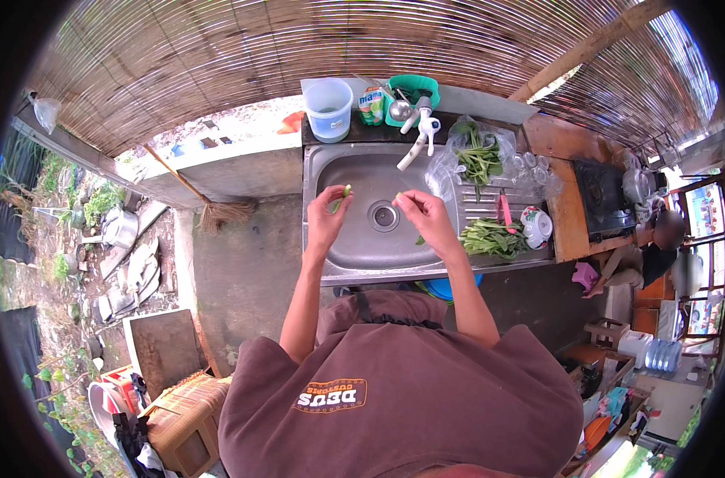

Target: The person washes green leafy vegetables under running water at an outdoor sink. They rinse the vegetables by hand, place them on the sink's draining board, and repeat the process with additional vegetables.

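Over the left part of a stainless steel sink [362, 251], my left hand [327, 216] pinches a short piece of green stem [347, 190]. My right hand [422, 214] is raised right of the drain [384, 216], thumb and fingertips closed on a small pale-green bit [398, 196]. On the ribbed drainboard lie a bunch of leafy greens [480, 160] on a clear plastic bag [446, 173], and a second pile of cut greens [491, 238] nearer me. A pink-handled knife [506, 212] rests between them, beside a patterned white bowl [536, 227].
A white faucet [422, 140] reaches over the sink's back edge. Behind stand a clear bucket [327, 110], a soap pouch [372, 106] and a green basket [433, 89]. A black stove [601, 194] is at right, with another person [655, 257] crouching near it.
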A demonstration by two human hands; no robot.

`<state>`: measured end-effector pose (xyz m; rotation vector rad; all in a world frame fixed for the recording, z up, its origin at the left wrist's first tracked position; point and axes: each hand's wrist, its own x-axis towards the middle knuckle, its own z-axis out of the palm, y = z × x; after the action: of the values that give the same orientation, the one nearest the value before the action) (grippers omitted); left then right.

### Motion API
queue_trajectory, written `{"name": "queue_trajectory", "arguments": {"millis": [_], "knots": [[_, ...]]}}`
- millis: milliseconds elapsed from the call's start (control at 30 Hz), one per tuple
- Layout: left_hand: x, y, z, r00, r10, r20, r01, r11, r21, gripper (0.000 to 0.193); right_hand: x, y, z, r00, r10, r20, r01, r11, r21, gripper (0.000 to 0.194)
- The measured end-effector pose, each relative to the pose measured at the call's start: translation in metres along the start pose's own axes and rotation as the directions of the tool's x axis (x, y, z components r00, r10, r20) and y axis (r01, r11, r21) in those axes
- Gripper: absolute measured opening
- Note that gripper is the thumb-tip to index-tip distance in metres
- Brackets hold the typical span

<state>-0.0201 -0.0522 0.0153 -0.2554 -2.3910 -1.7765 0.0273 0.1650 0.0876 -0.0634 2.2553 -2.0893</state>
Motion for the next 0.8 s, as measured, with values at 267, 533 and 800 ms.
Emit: {"name": "queue_trajectory", "arguments": {"millis": [267,533,800], "knots": [[-0.005,0.012,0.038,0.971,-0.143,0.193,0.199,0.927,-0.317,0.040,0.021,0.035,-0.008,0.990,0.118,0.083,-0.128,0.982,0.139,0.036],[0.009,0.018,0.080,0.918,-0.298,0.263,0.397,0.666,-0.631,0.029,0.035,0.027,-0.017,0.986,-0.084,-0.141,0.015,0.904,-0.428,0.063],[0.046,-0.037,0.117,0.757,-0.521,0.395,0.635,0.442,-0.634,0.024,0.101,0.030,-0.063,0.891,-0.421,-0.170,0.180,0.671,-0.719,0.073]]}}
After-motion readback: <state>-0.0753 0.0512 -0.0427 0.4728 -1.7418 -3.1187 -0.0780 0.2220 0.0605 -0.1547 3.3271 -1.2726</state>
